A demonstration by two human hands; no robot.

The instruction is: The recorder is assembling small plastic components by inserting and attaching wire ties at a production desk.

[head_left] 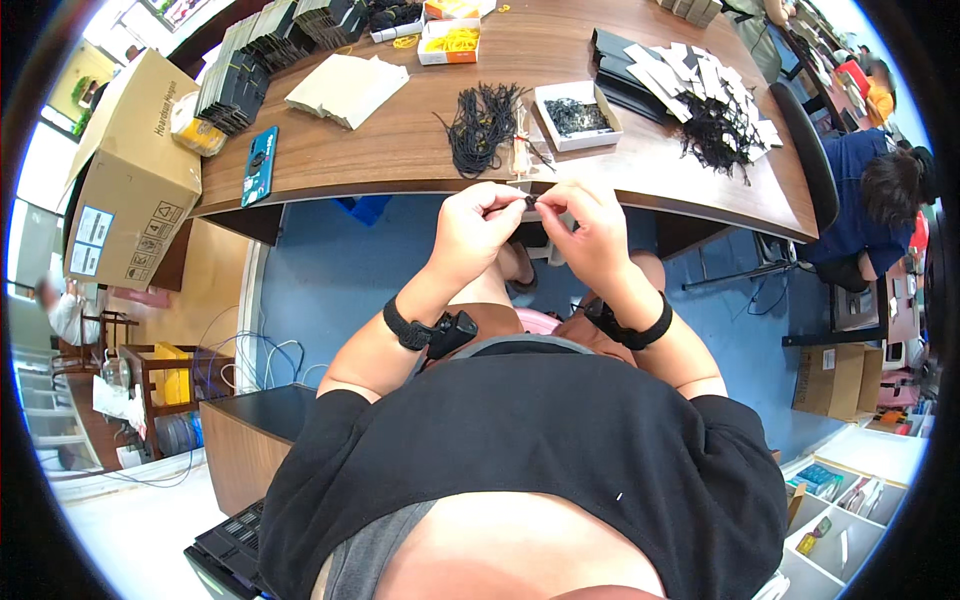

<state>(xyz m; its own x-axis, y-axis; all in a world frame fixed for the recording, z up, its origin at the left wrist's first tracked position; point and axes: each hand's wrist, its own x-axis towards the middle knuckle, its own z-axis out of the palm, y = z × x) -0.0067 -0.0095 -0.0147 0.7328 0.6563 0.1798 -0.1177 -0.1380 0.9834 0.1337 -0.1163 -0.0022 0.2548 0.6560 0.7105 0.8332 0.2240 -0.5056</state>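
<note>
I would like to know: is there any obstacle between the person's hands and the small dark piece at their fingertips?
Nothing visible does: the left hand and right hand pinch the small dark piece directly, near the edge of the table. The heap of black cords lies beyond, outside that space.

Wood grain runs all across the table (350, 160), smooth, and it's gleaming glossy toward the right! Over to the big carton (130, 190): matt brown cardboard. The black cords (480, 130) look stringy and dull, the shirt (540, 430) soft matt cloth. The small dark piece (531, 203)? Too tiny to read its finish.
</note>
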